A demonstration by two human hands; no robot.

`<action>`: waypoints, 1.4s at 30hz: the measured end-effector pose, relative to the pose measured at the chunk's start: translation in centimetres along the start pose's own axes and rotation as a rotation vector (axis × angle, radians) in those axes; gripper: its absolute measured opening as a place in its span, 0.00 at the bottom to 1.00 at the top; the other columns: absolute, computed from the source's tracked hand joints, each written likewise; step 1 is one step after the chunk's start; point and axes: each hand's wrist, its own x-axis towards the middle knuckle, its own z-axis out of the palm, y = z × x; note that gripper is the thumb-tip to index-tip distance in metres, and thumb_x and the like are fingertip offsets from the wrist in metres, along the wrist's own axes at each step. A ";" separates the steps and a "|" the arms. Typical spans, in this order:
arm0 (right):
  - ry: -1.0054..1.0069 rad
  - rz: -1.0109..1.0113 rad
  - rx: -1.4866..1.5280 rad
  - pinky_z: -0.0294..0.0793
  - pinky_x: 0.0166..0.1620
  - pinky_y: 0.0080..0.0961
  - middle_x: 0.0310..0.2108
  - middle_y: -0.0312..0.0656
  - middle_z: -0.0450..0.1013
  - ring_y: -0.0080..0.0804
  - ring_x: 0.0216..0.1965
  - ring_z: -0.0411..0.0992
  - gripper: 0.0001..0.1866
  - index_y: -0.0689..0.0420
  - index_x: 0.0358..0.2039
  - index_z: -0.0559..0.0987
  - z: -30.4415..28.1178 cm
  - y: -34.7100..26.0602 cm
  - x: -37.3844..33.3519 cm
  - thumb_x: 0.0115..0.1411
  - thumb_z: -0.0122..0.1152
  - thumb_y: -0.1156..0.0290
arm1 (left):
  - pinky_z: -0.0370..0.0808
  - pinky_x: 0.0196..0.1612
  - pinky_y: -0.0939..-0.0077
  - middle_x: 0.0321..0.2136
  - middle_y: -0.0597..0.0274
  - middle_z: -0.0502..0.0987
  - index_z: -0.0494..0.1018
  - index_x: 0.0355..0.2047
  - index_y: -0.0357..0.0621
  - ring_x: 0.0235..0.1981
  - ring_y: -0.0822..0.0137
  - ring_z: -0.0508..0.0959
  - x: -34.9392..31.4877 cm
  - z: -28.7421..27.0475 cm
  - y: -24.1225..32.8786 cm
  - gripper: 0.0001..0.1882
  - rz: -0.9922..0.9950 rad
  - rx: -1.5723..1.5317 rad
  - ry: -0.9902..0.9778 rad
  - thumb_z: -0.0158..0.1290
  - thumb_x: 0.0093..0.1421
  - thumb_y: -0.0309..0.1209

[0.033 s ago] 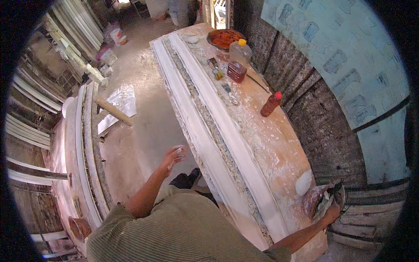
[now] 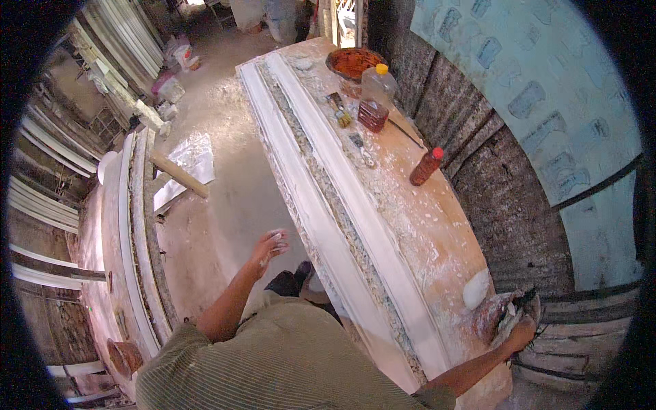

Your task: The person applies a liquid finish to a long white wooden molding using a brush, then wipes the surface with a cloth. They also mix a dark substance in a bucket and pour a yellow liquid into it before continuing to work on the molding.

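Note:
My left hand (image 2: pixel 268 250) hangs over the floor beside the long table, its fingers loosely bent and smeared with white, nothing visible in it. At the table's near right corner, my right hand (image 2: pixel 522 333) is curled at the rim of a reddish, plaster-smeared bowl (image 2: pixel 486 321). Whitish scraps and dark strands show inside that bowl, and my fingertips are partly hidden there. Next to it lies a white rounded lump (image 2: pixel 475 288). Two long white plaster mouldings (image 2: pixel 311 198) run side by side along the table (image 2: pixel 447 236), with a rough, crumb-filled gap between them.
Farther up the table stand a red-capped bottle (image 2: pixel 427 167), a yellow-capped jug (image 2: pixel 374 102) of dark red liquid and a wide basin (image 2: pixel 355 63). A brush (image 2: pixel 339 111) and a small scraper (image 2: pixel 361 148) lie nearby. Another bench (image 2: pixel 140 232) with mouldings stands left.
The table and its contents sit very slightly lower and farther right in the picture. Both hands keep nearly the same place and pose.

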 end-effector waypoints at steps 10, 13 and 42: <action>-0.565 -0.466 1.111 0.75 0.44 0.25 0.42 0.45 0.76 0.32 0.41 0.75 0.11 0.62 0.42 0.78 6.7 -50.9 -9.7 0.58 0.58 0.78 | 0.72 0.50 0.66 0.45 0.60 0.75 0.69 0.52 0.45 0.46 0.62 0.75 15.1 -10.1 4.6 0.20 0.037 -0.241 0.065 0.51 0.63 0.41; -0.517 -0.768 0.883 0.76 0.43 0.37 0.37 0.55 0.77 0.46 0.40 0.77 0.12 0.65 0.38 0.79 11.1 -69.2 -11.1 0.60 0.56 0.69 | 0.72 0.50 0.66 0.45 0.60 0.75 0.69 0.52 0.45 0.45 0.62 0.76 21.3 -14.1 5.9 0.21 0.071 -0.317 0.068 0.51 0.63 0.41; -0.417 0.167 0.776 0.53 0.66 0.44 0.64 0.70 0.48 0.67 0.65 0.48 0.32 0.72 0.63 0.52 14.5 -62.8 -18.1 0.68 0.44 0.63 | 0.72 0.49 0.70 0.46 0.60 0.73 0.69 0.52 0.42 0.44 0.65 0.75 40.2 -8.1 21.6 0.18 0.094 0.074 -0.407 0.49 0.64 0.36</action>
